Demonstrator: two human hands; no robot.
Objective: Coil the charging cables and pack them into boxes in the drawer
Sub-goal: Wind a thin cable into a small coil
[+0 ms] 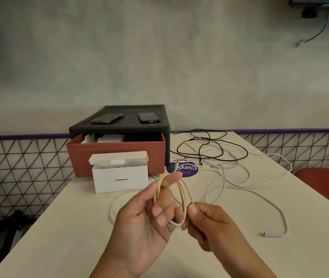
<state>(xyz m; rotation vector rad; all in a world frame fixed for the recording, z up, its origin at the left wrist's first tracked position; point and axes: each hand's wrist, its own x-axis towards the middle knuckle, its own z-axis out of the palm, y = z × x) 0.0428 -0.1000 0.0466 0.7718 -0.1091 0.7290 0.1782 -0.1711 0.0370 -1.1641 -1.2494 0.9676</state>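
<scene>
Right above the near part of the table [83, 227], the person holds a cream cable [181, 199] wound into several loops. The left hand [147, 219] carries the coil around its fingers, its grip curled through the loops with the thumb pressed on top of them. The right hand [209, 225] has its grip pressed together, thumb and forefinger pinching the coil's strands at the lower right side. Farther back on the table stands a white box [119, 178] with its lid flap raised and a white cord visible inside; it sits just in front of the red drawer [117, 155], which is pulled out of a dark cabinet [119, 128] and holds more white boxes. Two phones [107, 118] lie on top of the cabinet, well apart from each other. To the right, loose black cables [209, 149] and white cables [240, 189] sprawl in a tangle across the table, one white cable's plug [263, 233] lying near the right edge. A purple round sticker [187, 169] sits on the table beside the drawer.
</scene>
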